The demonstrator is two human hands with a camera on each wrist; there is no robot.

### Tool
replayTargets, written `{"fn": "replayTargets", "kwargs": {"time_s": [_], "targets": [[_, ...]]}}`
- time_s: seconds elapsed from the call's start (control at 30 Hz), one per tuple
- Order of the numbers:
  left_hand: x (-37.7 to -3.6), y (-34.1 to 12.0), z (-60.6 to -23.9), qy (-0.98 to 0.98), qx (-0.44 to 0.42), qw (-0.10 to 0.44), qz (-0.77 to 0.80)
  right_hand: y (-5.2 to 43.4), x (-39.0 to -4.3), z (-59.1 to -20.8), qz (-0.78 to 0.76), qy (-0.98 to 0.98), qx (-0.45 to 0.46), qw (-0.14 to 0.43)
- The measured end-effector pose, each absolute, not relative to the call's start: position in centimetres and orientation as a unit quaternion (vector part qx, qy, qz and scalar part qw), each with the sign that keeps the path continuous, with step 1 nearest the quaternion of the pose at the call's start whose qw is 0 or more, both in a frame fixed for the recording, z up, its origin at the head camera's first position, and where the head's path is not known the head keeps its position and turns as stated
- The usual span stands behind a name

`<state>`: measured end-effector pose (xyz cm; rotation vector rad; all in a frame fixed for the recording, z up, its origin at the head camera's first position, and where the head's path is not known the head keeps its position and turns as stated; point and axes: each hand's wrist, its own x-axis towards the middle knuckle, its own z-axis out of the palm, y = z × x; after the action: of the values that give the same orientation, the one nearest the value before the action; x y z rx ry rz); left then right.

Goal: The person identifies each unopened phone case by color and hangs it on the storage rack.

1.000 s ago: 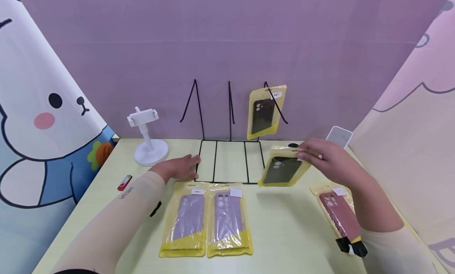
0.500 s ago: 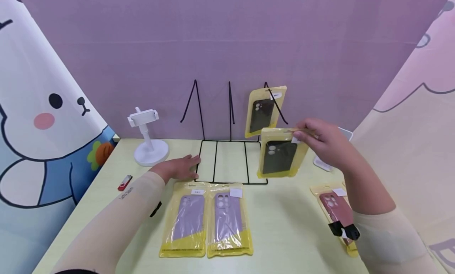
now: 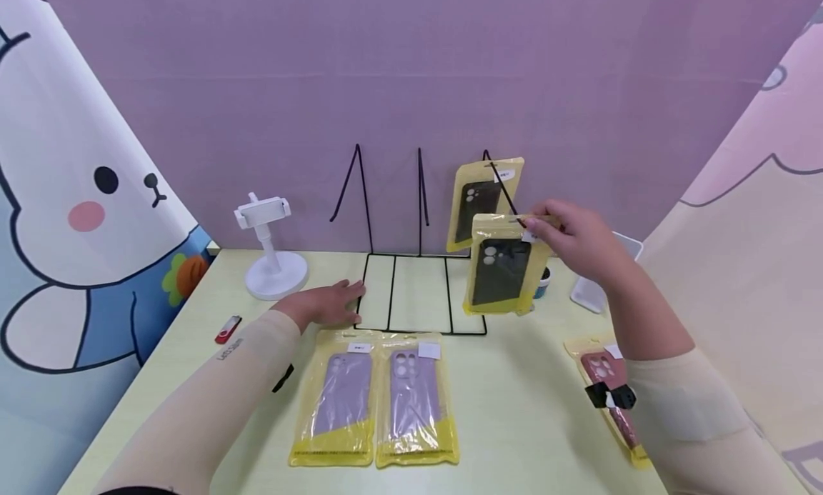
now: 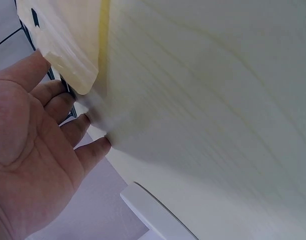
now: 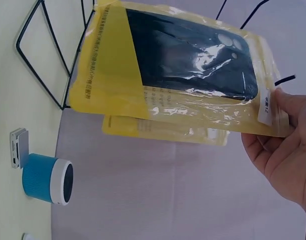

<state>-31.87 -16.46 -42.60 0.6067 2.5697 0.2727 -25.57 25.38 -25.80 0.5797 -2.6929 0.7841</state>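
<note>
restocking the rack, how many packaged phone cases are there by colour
black cases: 2, one hanging on the wire rack, one pinched at its top by the right hand
lilac cases: 2, and, flat on the table
dark red case: 1, partly behind the right forearm
total: 5

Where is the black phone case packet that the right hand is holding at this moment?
In the head view the black case packet hangs from the right hand, off the table, right of centre, just before the wire rack's rightmost hook, overlapping the packet already hung there.
</note>
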Motion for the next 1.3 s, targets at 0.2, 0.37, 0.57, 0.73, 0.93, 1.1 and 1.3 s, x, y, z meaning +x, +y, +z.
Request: {"fn": "replayTargets", "kwargs": {"time_s": [0.2, 0.37, 0.57, 0.73, 0.93, 1.1, 1.3], "targets": [[-32.0, -16.6, -42.7, 0.939, 0.221, 0.242, 0.107, 25.4, -27.6, -25.8, 0.286, -0.941, 0.144, 0.106], [-32.0, -16.6, -42.9, 0.939, 0.222, 0.243, 0.105, 25.1, -29.0, -25.7, 0.288, -0.945, 0.12, 0.101], [-31.7, -16.5, -42.6, 0.938, 0.223, 0.241, 0.111, 24.7, -30.6, -25.5, 0.302, -0.942, 0.104, 0.104], [-31.8, -16.6, -42.8, 0.938, 0.231, 0.237, 0.107, 24.6, -31.7, -25.5, 0.314, -0.939, 0.093, 0.103], [-31.9, -16.6, -42.9, 0.937, 0.232, 0.237, 0.106, 24.2, -32.3, -25.3, 0.326, -0.938, 0.077, 0.092], [-31.8, -16.6, -42.9, 0.938, 0.234, 0.232, 0.107, 24.1, -32.8, -25.4, 0.336, -0.934, 0.067, 0.098], [-31.8, -16.6, -42.9, 0.939, 0.226, 0.234, 0.11, 24.1, -32.7, -25.4, 0.352, -0.929, 0.062, 0.097]]}}
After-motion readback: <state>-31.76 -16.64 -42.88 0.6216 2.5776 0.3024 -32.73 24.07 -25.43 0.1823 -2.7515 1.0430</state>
